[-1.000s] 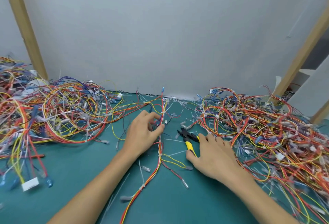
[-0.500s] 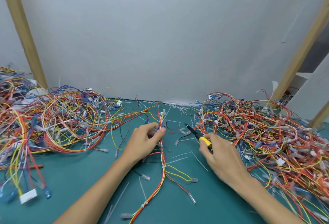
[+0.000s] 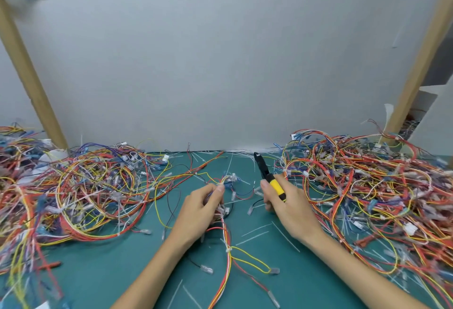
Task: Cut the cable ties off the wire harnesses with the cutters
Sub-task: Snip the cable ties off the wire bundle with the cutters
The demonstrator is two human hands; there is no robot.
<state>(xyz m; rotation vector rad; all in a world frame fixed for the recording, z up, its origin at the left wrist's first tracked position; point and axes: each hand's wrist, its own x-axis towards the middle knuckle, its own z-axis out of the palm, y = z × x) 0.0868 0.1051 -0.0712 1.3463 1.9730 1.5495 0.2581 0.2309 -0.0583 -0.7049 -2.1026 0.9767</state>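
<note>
A wire harness of red, orange and yellow wires lies down the middle of the green mat, with a white cable tie around it. My left hand pinches the harness near its upper end, between thumb and fingertips. To the right, my right hand grips the cutters by their yellow and black handles. The black jaws point up and away, lifted off the mat, apart from the harness.
A big tangle of harnesses covers the left side and another pile fills the right. Cut white tie pieces are strewn over the green mat. A grey wall and two slanting wooden posts stand behind.
My right hand has taken the cutters off the mat and raised them, jaws pointing away. My left hand has pulled the harness a little nearer while keeping its pinch.
</note>
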